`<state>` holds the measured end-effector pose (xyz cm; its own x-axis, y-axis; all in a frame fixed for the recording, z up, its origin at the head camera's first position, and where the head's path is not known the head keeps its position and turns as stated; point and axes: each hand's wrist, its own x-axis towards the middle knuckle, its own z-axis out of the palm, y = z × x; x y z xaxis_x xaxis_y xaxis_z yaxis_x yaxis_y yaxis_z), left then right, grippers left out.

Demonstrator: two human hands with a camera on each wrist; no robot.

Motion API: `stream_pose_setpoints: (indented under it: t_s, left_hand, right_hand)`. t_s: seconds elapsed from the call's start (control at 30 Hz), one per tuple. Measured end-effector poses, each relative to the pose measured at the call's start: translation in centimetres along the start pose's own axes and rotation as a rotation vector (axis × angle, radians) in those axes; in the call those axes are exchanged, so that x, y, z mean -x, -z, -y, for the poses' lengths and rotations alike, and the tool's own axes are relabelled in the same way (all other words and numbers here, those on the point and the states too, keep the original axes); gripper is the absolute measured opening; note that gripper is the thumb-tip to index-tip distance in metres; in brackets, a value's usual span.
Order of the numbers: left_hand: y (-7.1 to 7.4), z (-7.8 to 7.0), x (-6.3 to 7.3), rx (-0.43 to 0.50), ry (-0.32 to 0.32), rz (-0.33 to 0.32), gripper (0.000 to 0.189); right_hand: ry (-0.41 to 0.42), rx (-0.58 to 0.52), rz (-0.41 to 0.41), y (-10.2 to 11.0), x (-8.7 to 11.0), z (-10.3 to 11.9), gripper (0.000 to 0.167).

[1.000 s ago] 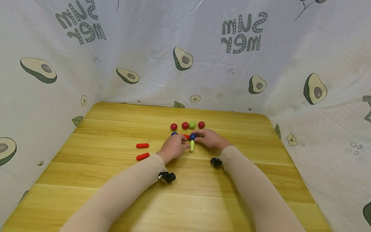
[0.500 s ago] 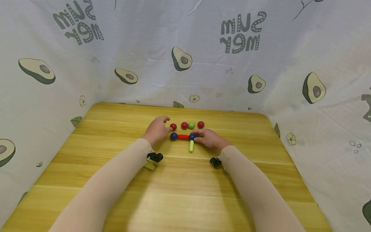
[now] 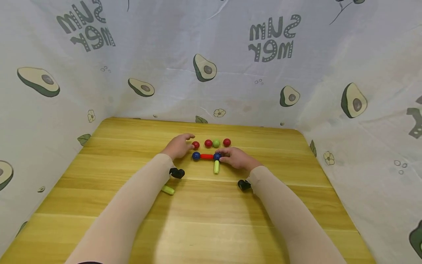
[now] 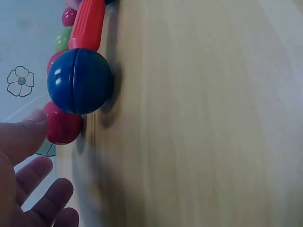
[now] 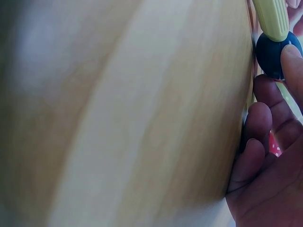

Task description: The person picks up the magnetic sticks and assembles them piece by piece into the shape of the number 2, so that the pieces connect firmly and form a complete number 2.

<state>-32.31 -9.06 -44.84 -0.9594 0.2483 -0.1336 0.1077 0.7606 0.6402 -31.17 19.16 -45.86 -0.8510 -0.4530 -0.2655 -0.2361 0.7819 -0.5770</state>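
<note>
My right hand (image 3: 239, 158) pinches a blue ball (image 3: 216, 157) between thumb and fingers. That ball joins a red rod (image 3: 206, 156) and a pale yellow-green rod (image 3: 216, 167) pointing toward me. At the red rod's left end sits another blue ball (image 3: 196, 156), seen large in the left wrist view. My left hand (image 3: 178, 146) is spread beside the leftmost red ball (image 3: 196, 145). In the left wrist view its thumb overlaps the edge of this red ball (image 4: 62, 124); whether they touch, I cannot tell.
Behind the joined pieces, two more red balls (image 3: 208, 143) and a green ball (image 3: 216, 143) stand in a row. Another yellow-green rod (image 3: 168, 190) lies partly under my left forearm. A printed cloth (image 3: 244, 88) hangs at the wooden table's (image 3: 197, 227) back edge.
My left hand has left the red rod and moved left and back to the red ball, its forearm now covering where two loose red rods lay. The right hand keeps its place.
</note>
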Motion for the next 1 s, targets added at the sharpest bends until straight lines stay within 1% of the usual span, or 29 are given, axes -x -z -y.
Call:
stream_pose_setpoints:
  t_s: [0.13,0.2,0.4,0.57,0.83,1.0]
  left_hand:
    - [-0.2,-0.3,-0.2,-0.014,-0.019,0.045,0.049]
    - [-0.4,-0.4,-0.2,-0.024,-0.025,0.052,0.048]
    - [-0.8,-0.8,-0.2,-0.077,-0.031,0.033,0.046]
    - [-0.9,-0.8,-0.1,-0.100,-0.024,0.011,0.042]
    - [-1.1,-0.5,-0.1,-0.103,-0.015,-0.006,0.040]
    - [-1.0,-0.5,-0.2,-0.103,-0.009,-0.002,0.039]
  right_hand:
    - [0.006,0.005,0.003,-0.1,0.1,0.1,0.040]
    - [0.009,0.010,0.000,-0.1,0.2,0.3,0.040]
    - [0.009,0.011,-0.004,-0.1,0.2,0.4,0.040]
    - [0.000,-0.008,-0.003,-0.1,0.1,0.2,0.039]
    - [-0.001,-0.037,0.000,-0.2,0.2,0.1,0.041]
    - [-0.008,-0.048,-0.002,-0.2,0.3,0.0,0.041]
